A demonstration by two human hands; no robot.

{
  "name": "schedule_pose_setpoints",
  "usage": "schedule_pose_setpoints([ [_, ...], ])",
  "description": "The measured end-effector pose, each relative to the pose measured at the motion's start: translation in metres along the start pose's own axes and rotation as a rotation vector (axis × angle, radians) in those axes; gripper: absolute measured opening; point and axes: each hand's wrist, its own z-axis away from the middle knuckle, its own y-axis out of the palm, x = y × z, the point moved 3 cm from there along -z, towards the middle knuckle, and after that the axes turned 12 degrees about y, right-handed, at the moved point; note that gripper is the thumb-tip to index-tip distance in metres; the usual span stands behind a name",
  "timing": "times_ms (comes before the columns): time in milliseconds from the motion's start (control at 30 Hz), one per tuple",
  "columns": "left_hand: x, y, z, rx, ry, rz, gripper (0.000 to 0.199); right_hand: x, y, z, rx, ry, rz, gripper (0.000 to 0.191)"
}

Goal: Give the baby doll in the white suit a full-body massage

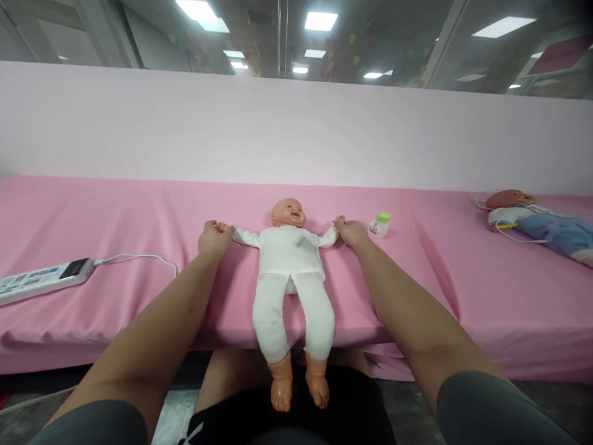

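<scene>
A baby doll (291,256) with a white cloth body lies on its back on the pink-covered table. Its head points to the wall, and its feet hang over the near edge. Both doll arms are stretched out sideways. My left hand (214,240) is closed around the doll's hand on the left side. On the other side, my right hand (353,233) grips the doll's other hand at the wrist, with small doll fingers showing above mine. A small clear bottle with a green cap (380,225) stands just right of my right hand.
A white power strip (46,279) with a white cable lies at the left. Far right, a second doll in blue and white clothes (546,225) lies with thin tubing around it. Behind the pink cloth (139,210) rises a white wall (278,133) topped by glass.
</scene>
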Motion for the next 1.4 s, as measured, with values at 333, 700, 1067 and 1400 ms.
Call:
schedule_pose_setpoints([
  [333, -0.05, -0.02, 0.025, -0.027, 0.321, -0.17, 0.056, 0.006, 0.014, 0.008, 0.159, -0.043, -0.18, 0.036],
  [700, -0.071, -0.075, 0.244, 0.172, 0.779, 0.141, 0.014, 0.005, 0.019, 0.004, 0.255, -0.073, -0.289, 0.035],
  [1067, -0.021, -0.041, 0.328, 0.295, 0.991, -0.172, 0.123, 0.004, 0.02, 0.006, 0.229, -0.096, -0.288, 0.035],
  [1400, -0.044, -0.04, 0.312, 0.173, 0.943, 0.025, 0.08, 0.01, 0.019, 0.011, 0.165, -0.16, -0.297, 0.029],
])
